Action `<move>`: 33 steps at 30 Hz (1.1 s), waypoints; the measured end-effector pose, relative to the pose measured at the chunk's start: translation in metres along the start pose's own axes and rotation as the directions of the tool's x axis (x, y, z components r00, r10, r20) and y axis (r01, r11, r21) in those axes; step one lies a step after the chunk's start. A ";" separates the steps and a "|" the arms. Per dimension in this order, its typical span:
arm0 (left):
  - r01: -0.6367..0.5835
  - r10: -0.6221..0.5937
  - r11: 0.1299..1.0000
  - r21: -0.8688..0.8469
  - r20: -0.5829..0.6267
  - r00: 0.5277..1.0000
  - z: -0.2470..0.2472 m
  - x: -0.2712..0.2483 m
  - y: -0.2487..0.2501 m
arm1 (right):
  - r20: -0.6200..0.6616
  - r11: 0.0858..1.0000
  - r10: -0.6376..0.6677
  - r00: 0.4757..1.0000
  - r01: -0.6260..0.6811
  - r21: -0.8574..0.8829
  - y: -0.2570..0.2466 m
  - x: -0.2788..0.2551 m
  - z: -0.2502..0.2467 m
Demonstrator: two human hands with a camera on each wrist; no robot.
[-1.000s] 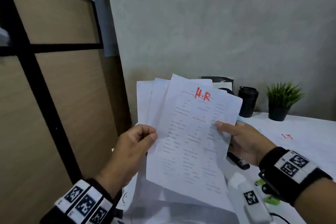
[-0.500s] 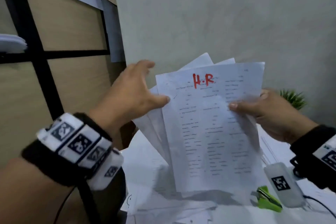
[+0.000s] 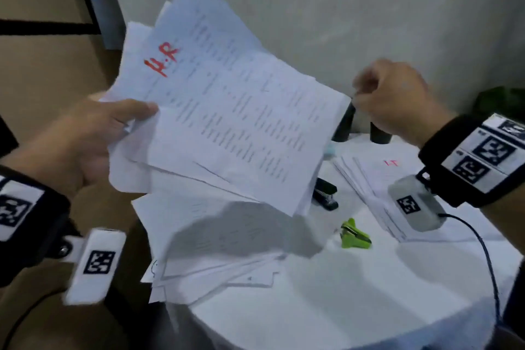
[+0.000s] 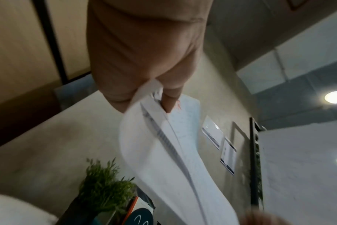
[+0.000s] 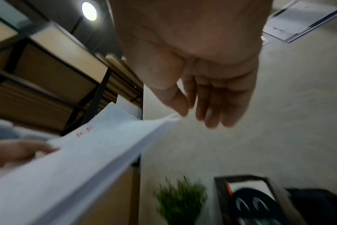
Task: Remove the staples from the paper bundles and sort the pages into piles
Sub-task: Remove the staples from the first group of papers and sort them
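Observation:
A fanned stack of white pages marked "H.R" in red [image 3: 227, 122] hangs tilted above the table. My left hand [image 3: 125, 122] grips its left edge, thumb on top and fingers hidden beneath. In the left wrist view the pages [image 4: 173, 152] run out from between thumb and fingers [image 4: 169, 100]. My right hand [image 3: 392, 99] hovers at the stack's right corner with loosely bent fingers. In the right wrist view the page corner [image 5: 171, 118] just reaches my thumb tip [image 5: 183, 109], and nothing is pinched. A green staple remover [image 3: 355, 234] lies on the table.
A loose pile of pages [image 3: 216, 250] lies under the stack at the white table's [image 3: 341, 307] left edge. A pile marked "I.T" [image 3: 377, 185] sits at the right. A black stapler [image 3: 325, 193], a black cup [image 3: 379, 135] and a potted plant [image 3: 502, 102] stand behind.
The H.R stack has tipped over to the left and come down toward the table. My right hand has let go of its right edge. The left hand now holds it alone.

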State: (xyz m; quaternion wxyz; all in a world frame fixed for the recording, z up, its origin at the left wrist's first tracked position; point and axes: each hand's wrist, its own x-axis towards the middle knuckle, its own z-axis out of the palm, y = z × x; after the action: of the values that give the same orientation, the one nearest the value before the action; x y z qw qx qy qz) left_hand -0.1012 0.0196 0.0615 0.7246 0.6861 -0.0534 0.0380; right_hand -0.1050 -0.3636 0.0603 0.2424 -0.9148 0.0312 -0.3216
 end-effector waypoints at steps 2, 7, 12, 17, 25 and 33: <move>0.067 -0.073 0.988 -0.137 -0.041 0.996 -0.006 -0.004 -0.017 | 0.425 0.946 0.029 0.905 0.113 -0.304 0.028 -0.029 0.011; 0.121 -0.160 0.945 -0.304 -0.108 0.981 0.008 -0.009 -0.050 | 0.854 0.906 0.128 0.504 0.290 -0.307 0.064 -0.115 0.057; 0.101 -0.142 0.952 -0.288 -0.124 0.982 0.027 -0.014 -0.054 | 0.784 0.864 0.076 0.616 0.351 -0.360 0.080 -0.114 0.076; 0.071 -0.093 0.969 -0.236 -0.086 0.992 0.039 -0.023 -0.049 | 0.514 0.971 0.012 0.858 -0.134 0.200 0.033 -0.077 0.034; -0.029 0.027 0.981 -0.190 -0.017 0.999 0.081 -0.039 -0.049 | 0.236 0.748 -0.138 0.962 -0.055 0.661 -0.089 -0.087 0.025; -0.205 0.212 0.938 -0.281 -0.003 0.977 0.102 -0.052 -0.049 | -0.082 0.907 -0.214 0.973 0.230 0.352 -0.129 -0.093 0.039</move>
State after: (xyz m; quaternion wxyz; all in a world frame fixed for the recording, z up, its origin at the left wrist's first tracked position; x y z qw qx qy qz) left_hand -0.1491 -0.0837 0.0119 0.8052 0.5678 -0.1406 0.0971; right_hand -0.1679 -0.2138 0.0398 0.3667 -0.8457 -0.1273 -0.3662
